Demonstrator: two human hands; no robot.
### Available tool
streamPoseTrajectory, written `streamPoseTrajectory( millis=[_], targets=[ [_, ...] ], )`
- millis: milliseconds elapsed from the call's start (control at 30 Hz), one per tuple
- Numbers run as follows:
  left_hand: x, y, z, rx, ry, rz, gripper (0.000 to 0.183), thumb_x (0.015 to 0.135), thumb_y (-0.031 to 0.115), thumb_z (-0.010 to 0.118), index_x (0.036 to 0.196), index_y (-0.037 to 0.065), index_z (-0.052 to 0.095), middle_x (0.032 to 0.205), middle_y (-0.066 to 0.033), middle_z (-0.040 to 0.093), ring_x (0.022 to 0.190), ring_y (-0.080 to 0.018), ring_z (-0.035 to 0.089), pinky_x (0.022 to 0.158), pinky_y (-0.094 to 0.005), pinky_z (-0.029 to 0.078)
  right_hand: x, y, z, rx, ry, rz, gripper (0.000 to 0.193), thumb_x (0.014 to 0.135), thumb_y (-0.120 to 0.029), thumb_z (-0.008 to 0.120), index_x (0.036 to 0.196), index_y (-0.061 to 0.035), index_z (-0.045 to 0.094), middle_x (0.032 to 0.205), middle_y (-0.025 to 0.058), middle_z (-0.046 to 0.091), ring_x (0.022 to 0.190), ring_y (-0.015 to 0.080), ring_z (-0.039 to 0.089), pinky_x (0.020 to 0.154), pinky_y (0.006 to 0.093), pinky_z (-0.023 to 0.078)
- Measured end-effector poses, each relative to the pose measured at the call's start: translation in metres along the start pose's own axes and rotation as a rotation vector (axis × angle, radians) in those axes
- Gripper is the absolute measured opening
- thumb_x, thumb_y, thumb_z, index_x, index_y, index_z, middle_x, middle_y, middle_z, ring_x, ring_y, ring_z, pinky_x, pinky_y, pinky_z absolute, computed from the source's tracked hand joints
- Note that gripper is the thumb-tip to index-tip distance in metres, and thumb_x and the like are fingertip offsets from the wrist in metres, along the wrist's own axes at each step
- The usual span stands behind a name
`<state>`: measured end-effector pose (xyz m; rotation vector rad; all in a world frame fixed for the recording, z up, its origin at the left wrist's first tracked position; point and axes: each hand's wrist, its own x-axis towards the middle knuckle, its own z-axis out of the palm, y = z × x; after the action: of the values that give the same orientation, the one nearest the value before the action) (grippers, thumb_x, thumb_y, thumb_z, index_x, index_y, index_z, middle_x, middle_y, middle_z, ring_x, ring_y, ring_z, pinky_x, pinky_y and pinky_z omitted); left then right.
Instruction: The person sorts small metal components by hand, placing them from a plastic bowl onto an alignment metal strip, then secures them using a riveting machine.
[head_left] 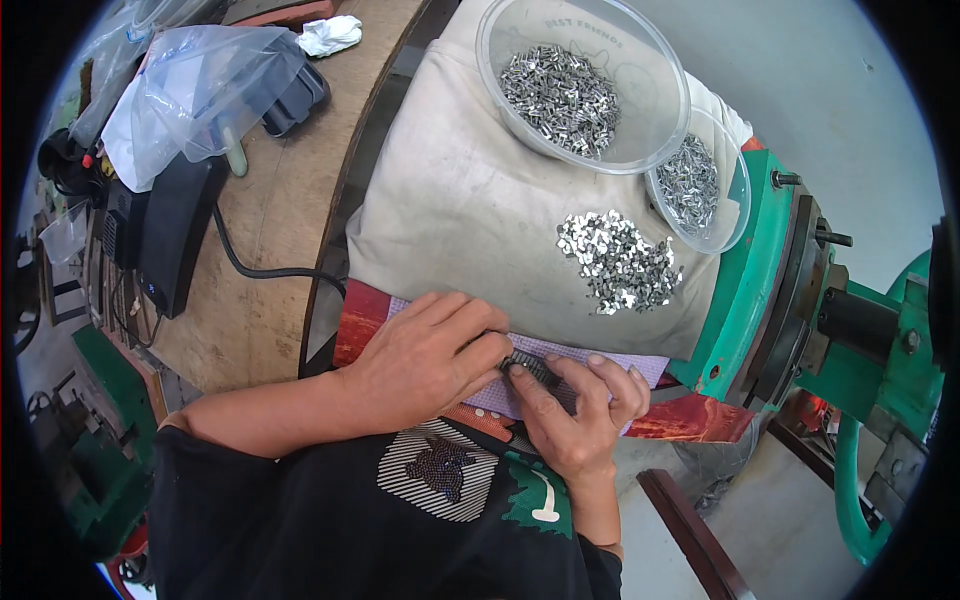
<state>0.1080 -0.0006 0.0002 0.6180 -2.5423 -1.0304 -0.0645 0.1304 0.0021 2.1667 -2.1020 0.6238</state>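
Observation:
A small dark ridged block (533,368) lies between my hands on a purple textured cloth (648,368). My left hand (425,352) has its fingers curled, with the tips drawn together at the block's left end; whether a small part is pinched there is hidden. My right hand (578,412) grips the block between its thumb and bent fingers. Beyond them, a loose pile of small shiny metal pieces (618,262) lies on a beige cloth (450,235).
A large clear round tub (640,120) of small metal parts stands at the back, beside a smaller clear tub (722,232) of thin metal pieces. Green machinery (735,270) borders the right. On the wooden table (270,215) at left are a plastic bag (200,85) and a black device (180,235) with a cable.

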Motion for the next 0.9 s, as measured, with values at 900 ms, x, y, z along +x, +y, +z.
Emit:
streamPoseTrajectory(
  millis=[900],
  targets=[
    [0.029,-0.02,-0.017,0.105,0.002,0.061,0.034,0.066,0.012,0.081,0.097,0.006,0.069,0.098,-0.006,0.062,0.091,-0.0269,0.059,0.078,-0.0388,0.047,-0.007,0.048,-0.006,-0.011,0.107,0.166,0.032,0.067,-0.026,0.086,0.097,-0.0221,0.078,0.098,-0.0071,0.065,0.111,0.0216,0.048,0.097,0.0425,0.032]
  ],
)
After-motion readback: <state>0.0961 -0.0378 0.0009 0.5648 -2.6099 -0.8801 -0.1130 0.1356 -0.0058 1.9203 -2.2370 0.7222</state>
